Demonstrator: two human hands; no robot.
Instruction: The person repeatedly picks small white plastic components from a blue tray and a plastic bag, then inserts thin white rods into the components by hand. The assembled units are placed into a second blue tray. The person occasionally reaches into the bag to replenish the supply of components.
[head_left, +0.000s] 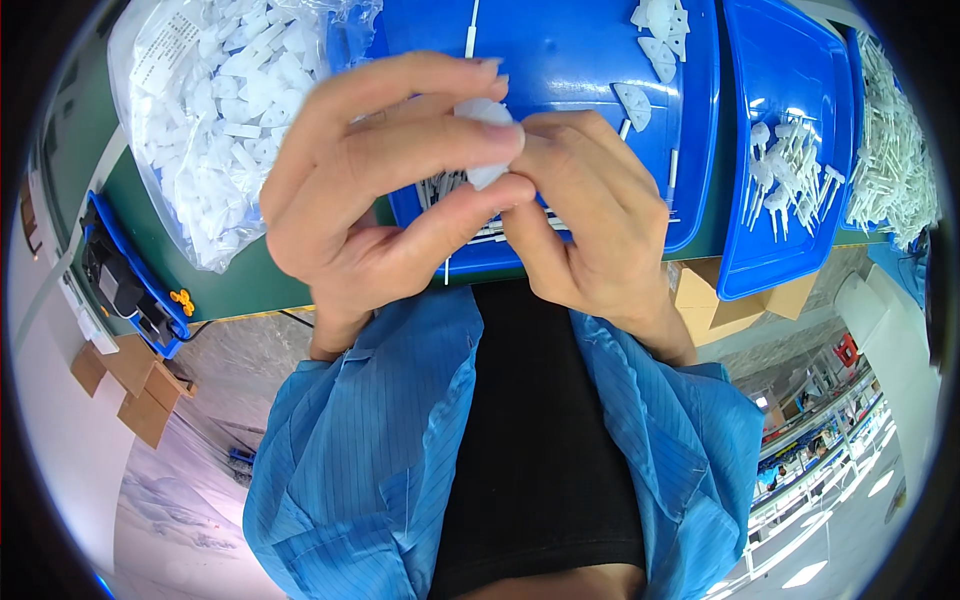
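Note:
A small translucent white plastic piece (484, 178) is pinched between the thumb and fingers of my left hand (365, 190), raised over the front of a big blue tray (560, 60). My right hand (605, 215) meets it from the right, its thumb and forefinger pressed together against my left fingertips. What those right fingers grip is hidden behind them. Below my hands, thin rods (485, 232) with white and dark parts lie along the tray's near side. Flat white plastic pieces with holes (632, 105) rest toward the tray's right side.
At the left, a clear bag (160, 120) bulges with white plastic pieces. A second blue tray (785, 75) on the right holds white pieces on stems (785, 180), beside a larger heap (885, 150). A black device (115, 280) and cardboard boxes (145, 385) are at the left edge.

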